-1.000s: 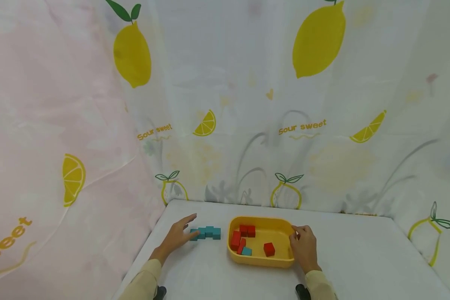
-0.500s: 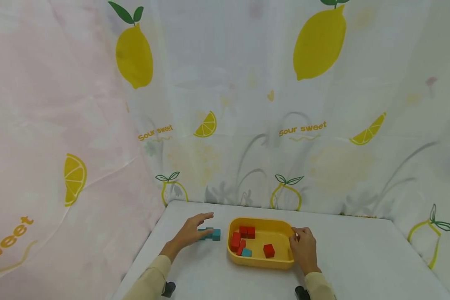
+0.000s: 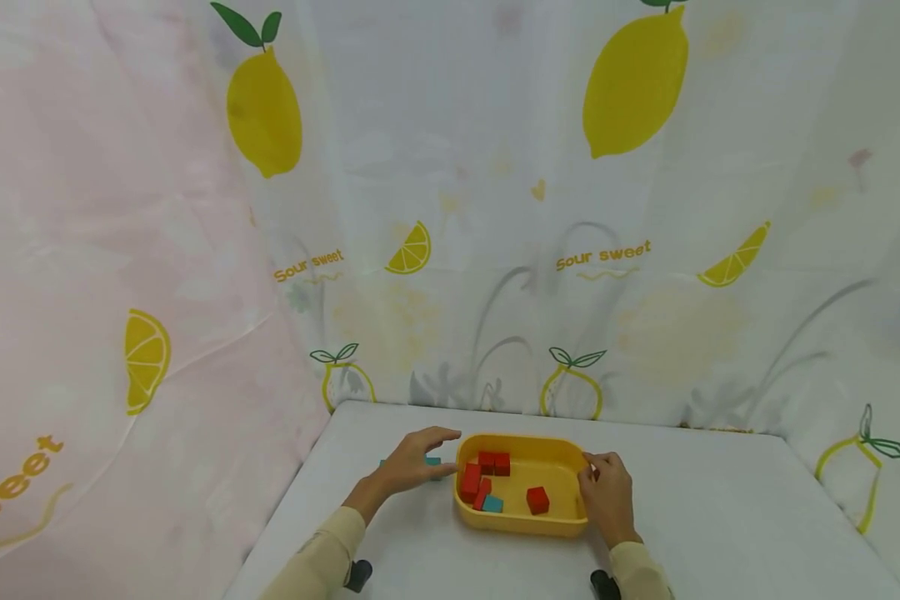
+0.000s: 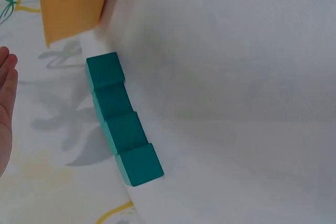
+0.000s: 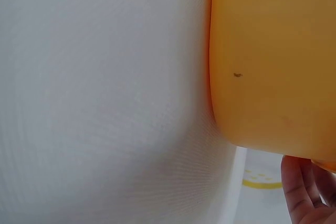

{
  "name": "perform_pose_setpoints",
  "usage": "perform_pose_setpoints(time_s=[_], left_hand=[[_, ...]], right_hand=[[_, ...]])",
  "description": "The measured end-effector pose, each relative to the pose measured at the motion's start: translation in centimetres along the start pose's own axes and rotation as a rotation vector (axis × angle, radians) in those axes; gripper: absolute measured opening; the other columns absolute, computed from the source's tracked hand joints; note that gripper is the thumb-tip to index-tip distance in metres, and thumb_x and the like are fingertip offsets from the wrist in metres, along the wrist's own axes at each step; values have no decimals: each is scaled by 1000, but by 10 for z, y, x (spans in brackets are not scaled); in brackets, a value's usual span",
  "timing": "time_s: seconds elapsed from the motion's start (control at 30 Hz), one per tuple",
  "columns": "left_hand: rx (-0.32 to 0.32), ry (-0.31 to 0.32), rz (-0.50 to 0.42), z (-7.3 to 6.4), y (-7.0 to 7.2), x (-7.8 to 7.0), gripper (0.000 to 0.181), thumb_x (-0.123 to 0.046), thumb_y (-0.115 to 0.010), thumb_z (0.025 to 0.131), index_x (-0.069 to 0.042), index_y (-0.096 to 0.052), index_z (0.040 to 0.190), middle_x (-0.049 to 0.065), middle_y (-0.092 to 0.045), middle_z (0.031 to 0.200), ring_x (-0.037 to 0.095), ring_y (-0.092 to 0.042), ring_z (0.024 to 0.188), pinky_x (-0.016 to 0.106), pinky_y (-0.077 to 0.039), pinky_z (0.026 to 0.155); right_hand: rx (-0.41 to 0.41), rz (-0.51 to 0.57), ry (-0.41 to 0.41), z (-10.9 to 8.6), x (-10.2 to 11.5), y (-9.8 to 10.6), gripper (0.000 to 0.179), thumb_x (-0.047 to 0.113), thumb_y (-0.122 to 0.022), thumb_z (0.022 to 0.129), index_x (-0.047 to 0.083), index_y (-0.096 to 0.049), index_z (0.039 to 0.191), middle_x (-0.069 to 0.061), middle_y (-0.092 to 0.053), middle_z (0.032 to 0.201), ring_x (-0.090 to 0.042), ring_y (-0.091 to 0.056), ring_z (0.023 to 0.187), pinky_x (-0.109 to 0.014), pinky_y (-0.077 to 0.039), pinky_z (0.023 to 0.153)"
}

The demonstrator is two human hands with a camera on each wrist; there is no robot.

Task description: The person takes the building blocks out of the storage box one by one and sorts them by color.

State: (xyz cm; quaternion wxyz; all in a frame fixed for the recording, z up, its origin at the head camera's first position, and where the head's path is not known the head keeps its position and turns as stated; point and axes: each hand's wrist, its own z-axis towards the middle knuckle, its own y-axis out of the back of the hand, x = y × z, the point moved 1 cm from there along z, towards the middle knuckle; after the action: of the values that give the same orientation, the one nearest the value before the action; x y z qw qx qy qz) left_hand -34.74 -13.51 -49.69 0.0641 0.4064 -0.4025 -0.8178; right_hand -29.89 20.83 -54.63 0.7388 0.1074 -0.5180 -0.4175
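A yellow plastic tray (image 3: 525,523) stands on the white table. Inside lie several red blocks (image 3: 537,500) and one light blue block (image 3: 492,504). My right hand (image 3: 609,496) pinches the tray's right rim between thumb and fingers; in the right wrist view the fingertips (image 5: 302,184) reach its edge. Beside the left rim is my left hand (image 3: 411,465), thumb and fingers spread apart with nothing held; whether they touch the rim I cannot tell. A stepped row of teal cubes (image 4: 123,119) rests on the table, partly hidden behind that hand in the head view.
The white table (image 3: 705,508) extends right of the tray and toward the front. A lemon-print curtain (image 3: 487,208) hangs behind and on both sides. Dark wrist mounts (image 3: 358,575) show under both sleeves.
My left hand has moved right, from the left end of the teal cubes to the tray's left rim, carrying nothing. The right hand and tray have stayed in place.
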Motion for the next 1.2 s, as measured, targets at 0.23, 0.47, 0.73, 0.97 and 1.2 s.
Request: perform_pose_setpoints(time_s=[0.23,0.47,0.73,0.97,1.2], left_hand=[[10,13,104,10,-11,-17,56,-32,-74,87,-8,-57,135,3,-59,134,23,-54,124,48,-45,101],[82,-62,76,18,-24,-27,54,-36,-71,89,-5,-60,132,7,-61,132,21,-57,121,42,-46,101],[248,-82,82,26,-34,-29,41,-34,-73,88,-12,-69,122,-5,-65,124,10,-57,119,31,-45,101],[346,-107,107,32,-45,-32,31,-23,-77,85,-11,-74,113,-10,-68,115,8,-58,117,25,-46,99],[429,-65,150,34,-53,-39,28,-19,-77,85,-14,-75,112,-4,-67,120,8,-57,118,20,-48,93]], right_hand=[[5,11,-3,0,-2,0,28,-3,-64,85,-7,-69,112,-13,-55,93,-23,-50,76,-34,-51,68],[-1,-3,-11,0,-4,-2,28,-3,-64,84,-7,-69,111,-13,-55,92,-23,-51,76,-33,-51,68],[4,-2,-7,0,-1,0,29,-2,-63,84,-7,-69,112,-13,-55,93,-23,-51,77,-34,-51,68],[6,1,2,-1,-2,1,28,-3,-63,85,-7,-69,112,-13,-55,94,-23,-51,77,-34,-51,68],[-20,19,28,-1,-3,1,27,-4,-65,84,-6,-70,110,-11,-56,92,-20,-51,75,-30,-49,64]])
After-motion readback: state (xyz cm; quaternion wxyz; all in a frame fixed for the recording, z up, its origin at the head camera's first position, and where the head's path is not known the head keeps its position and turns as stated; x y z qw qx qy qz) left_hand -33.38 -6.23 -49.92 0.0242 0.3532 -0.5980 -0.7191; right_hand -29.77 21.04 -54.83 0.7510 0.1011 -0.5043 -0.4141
